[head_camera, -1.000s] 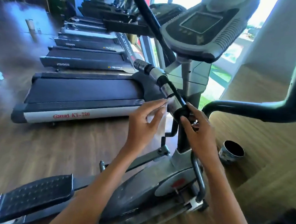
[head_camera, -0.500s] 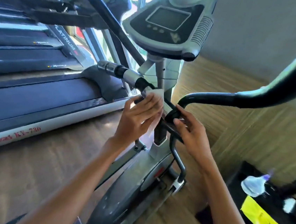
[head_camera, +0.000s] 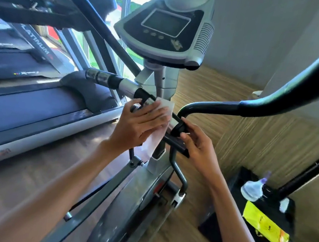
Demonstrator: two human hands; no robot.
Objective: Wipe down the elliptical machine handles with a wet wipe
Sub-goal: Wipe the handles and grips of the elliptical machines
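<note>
My left hand [head_camera: 140, 124] lies below the grey oval console with the dark screen [head_camera: 170, 31]. Its fingers are spread almost straight over the thin white wet wipe [head_camera: 165, 105] and press it flat against the short fixed handlebar of silver metal and black foam [head_camera: 108, 79]. One corner of the wipe sticks up past my fingertips toward the console, and its loose end hangs under my palm. My right hand [head_camera: 201, 147] is below the console too, just right of the wipe. Its fingers curl round the black end of the same handlebar, with the thumb on the black collar there. The long curved black swing handle [head_camera: 275, 101] rises to the console's right. Far below the console, right of my right forearm, a black case [head_camera: 221, 232] holds a clear spray bottle [head_camera: 251, 189] and a yellow packet [head_camera: 263, 226]. A grey treadmill [head_camera: 28, 107] stretches to the console's lower left.
</note>
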